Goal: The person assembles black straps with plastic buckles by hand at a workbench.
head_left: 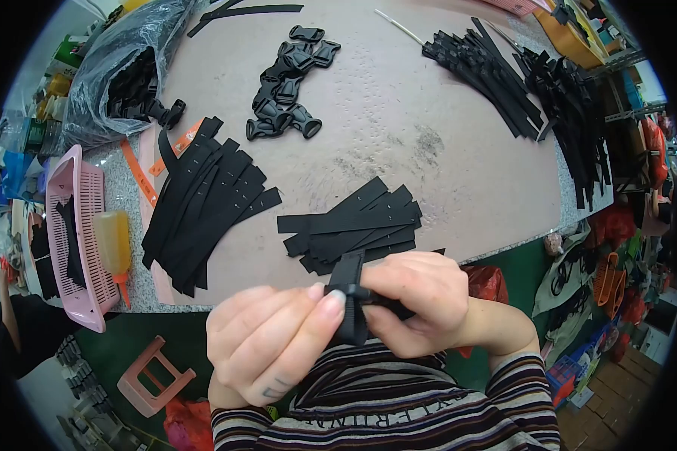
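Observation:
Close to my body, my left hand (267,338) pinches a looped black webbing strap (347,325) between thumb and fingertips. My right hand (421,301) is closed on a black plastic buckle (362,293) that sits against the strap; the fingers cover most of it. Just beyond my hands lies a fanned stack of short black straps (353,229). A second, larger strap pile (210,203) is to the left, with small white marks on it. Farther back, several black side-release buckles (282,86) are heaped together on the table.
A plastic bag (101,113) of buckles stands at the back left. By the left edge are a pink basket (90,286) and a yellow bottle (113,240). Bundled straps (485,79) lie at the back right, and others hang over the right edge. A pink stool (154,376) stands below.

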Tool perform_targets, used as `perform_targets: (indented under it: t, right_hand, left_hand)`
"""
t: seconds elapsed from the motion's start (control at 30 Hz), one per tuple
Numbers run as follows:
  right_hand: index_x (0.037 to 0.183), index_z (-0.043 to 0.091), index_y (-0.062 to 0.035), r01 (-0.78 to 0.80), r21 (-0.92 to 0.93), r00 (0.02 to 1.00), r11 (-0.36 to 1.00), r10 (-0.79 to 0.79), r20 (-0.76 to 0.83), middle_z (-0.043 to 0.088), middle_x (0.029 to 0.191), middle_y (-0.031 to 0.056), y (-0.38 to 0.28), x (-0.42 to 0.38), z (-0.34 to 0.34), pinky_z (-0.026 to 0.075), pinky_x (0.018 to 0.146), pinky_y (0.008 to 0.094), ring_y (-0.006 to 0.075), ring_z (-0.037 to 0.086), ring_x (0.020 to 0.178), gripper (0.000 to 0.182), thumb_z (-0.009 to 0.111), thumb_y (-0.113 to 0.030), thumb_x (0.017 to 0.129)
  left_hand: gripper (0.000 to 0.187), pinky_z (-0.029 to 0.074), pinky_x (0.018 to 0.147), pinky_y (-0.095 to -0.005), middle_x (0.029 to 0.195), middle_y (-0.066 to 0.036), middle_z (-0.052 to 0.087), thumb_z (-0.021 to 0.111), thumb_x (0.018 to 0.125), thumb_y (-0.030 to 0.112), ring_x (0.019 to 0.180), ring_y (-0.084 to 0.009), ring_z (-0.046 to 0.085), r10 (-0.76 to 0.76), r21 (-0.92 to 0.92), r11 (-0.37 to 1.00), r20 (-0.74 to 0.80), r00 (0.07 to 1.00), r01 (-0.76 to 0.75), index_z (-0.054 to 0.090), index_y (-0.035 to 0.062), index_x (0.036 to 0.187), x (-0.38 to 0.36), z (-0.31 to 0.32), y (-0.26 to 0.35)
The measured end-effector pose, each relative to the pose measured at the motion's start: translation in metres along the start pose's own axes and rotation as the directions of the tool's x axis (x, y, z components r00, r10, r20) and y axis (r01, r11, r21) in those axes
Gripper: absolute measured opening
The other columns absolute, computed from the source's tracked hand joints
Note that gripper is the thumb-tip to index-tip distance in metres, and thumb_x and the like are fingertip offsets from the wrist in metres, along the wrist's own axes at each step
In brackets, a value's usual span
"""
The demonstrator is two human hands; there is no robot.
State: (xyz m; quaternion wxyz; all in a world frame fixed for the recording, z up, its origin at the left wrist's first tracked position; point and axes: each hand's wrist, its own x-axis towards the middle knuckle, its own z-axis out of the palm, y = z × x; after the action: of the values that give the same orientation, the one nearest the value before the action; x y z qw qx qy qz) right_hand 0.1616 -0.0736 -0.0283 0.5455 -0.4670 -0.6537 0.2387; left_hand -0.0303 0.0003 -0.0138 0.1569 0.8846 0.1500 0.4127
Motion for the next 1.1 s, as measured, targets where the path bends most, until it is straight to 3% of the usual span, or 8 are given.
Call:
perform_targets:
  t: [0.07, 0.17, 0.2, 0.37, 0.53, 0.63, 0.9, 1.1]
  right_hand:
    - [0.103, 0.067, 0.0034, -0.021, 0.009, 1.0, 1.0, 0.021, 0.016, 0.067, 0.078, 0.0132, 0.002, 0.0, -0.004, 0.052, 0.057, 0.0347, 0.0283, 0.066, 0.064, 0.03, 0.079, 0.001, 0.076]
    - [0.103, 0.068, 0.0014, 0.014, 0.048, 0.998, 0.999, -0.017, 0.062, 0.066, 0.077, 0.0117, 0.01, 0.0, -0.011, 0.051, 0.056, 0.0348, 0.0274, 0.065, 0.063, 0.03, 0.08, -0.001, 0.075]
    - [0.103, 0.068, -0.0004, 0.04, 0.027, 0.995, 0.999, -0.043, 0.092, 0.066, 0.078, 0.0097, 0.014, -0.001, -0.012, 0.049, 0.055, 0.0342, 0.0252, 0.064, 0.064, 0.032, 0.081, -0.004, 0.073]
    - [0.102, 0.069, -0.0037, 0.145, -0.079, 0.975, 0.986, -0.128, 0.182, 0.067, 0.081, 0.0058, 0.012, 0.004, -0.012, 0.048, 0.056, 0.0323, 0.0215, 0.064, 0.066, 0.031, 0.08, -0.01, 0.073]
    - [0.101, 0.07, -0.0056, 0.16, -0.069, 0.97, 0.985, -0.144, 0.198, 0.067, 0.083, 0.004, 0.014, 0.004, -0.016, 0.048, 0.057, 0.0311, 0.0195, 0.064, 0.067, 0.029, 0.079, -0.012, 0.074]
    - [0.101, 0.07, -0.0058, 0.154, -0.057, 0.967, 0.986, -0.138, 0.213, 0.067, 0.083, 0.0035, 0.014, 0.003, -0.016, 0.048, 0.057, 0.0307, 0.019, 0.064, 0.067, 0.029, 0.08, -0.012, 0.074]
    - [0.101, 0.069, -0.0064, 0.153, -0.113, 0.962, 0.982, -0.122, 0.242, 0.066, 0.083, 0.0019, 0.013, 0.0, -0.013, 0.047, 0.057, 0.0299, 0.0172, 0.063, 0.067, 0.027, 0.077, -0.014, 0.075]
    - [0.101, 0.07, -0.0065, 0.197, -0.166, 0.96, 0.966, -0.156, 0.234, 0.066, 0.083, 0.0014, 0.016, -0.003, -0.013, 0.046, 0.057, 0.0292, 0.0164, 0.062, 0.067, 0.028, 0.076, -0.013, 0.075]
  left_hand:
    - [0.034, 0.055, 0.065, -0.0291, 0.093, -0.011, 0.067, 0.076, 0.074, -0.002, 0.075, -0.0214, 0.066, 0.035, -0.056, 0.998, 0.076, 0.997, -0.031, 0.073, 0.0008, 0.108, 0.006, -0.007, -0.008]
    - [0.028, 0.049, 0.066, -0.0289, 0.093, -0.012, 0.061, 0.071, 0.077, 0.0, 0.075, -0.0198, 0.059, -0.343, -0.316, 0.893, -0.014, 0.939, 0.321, 0.07, 0.0018, 0.105, -0.003, -0.008, -0.012]
    - [0.026, 0.048, 0.07, -0.03, 0.094, -0.012, 0.056, 0.067, 0.079, 0.005, 0.08, -0.0193, 0.057, -0.62, -0.71, 0.542, 0.024, 0.785, 0.45, 0.067, 0.0016, 0.105, 0.004, -0.005, -0.003]
    - [0.017, 0.047, 0.08, -0.027, 0.101, -0.01, 0.057, 0.066, 0.088, 0.004, 0.086, -0.0147, 0.056, -0.528, -0.629, 0.32, 0.502, 0.684, 0.709, 0.063, -0.0036, 0.103, 0.014, -0.01, -0.015]
    - [0.031, 0.049, 0.08, -0.0276, 0.104, -0.008, 0.053, 0.078, 0.082, 0.002, 0.09, -0.0146, 0.058, -0.628, -0.81, -0.026, 0.469, 0.62, 0.586, 0.062, -0.0016, 0.109, 0.011, -0.002, -0.005]
    - [0.048, 0.05, 0.08, -0.0277, 0.105, -0.008, 0.052, 0.092, 0.073, 0.011, 0.092, -0.0142, 0.058, -0.364, -0.736, 0.124, 0.59, 0.721, 0.665, 0.061, -0.0008, 0.108, 0.013, -0.01, -0.022]
    - [0.048, 0.048, 0.067, -0.022, 0.093, -0.004, 0.058, 0.098, 0.064, 0.017, 0.076, -0.0087, 0.058, -0.407, -0.532, 0.516, 0.537, 0.739, 0.671, 0.063, 0.0028, 0.094, 0.013, -0.008, -0.015]
    - [0.045, 0.045, 0.064, -0.0218, 0.09, -0.004, 0.06, 0.098, 0.064, 0.017, 0.071, -0.008, 0.056, -0.52, -0.569, 0.33, 0.557, 0.648, 0.753, 0.062, 0.0038, 0.087, 0.012, -0.003, -0.009]
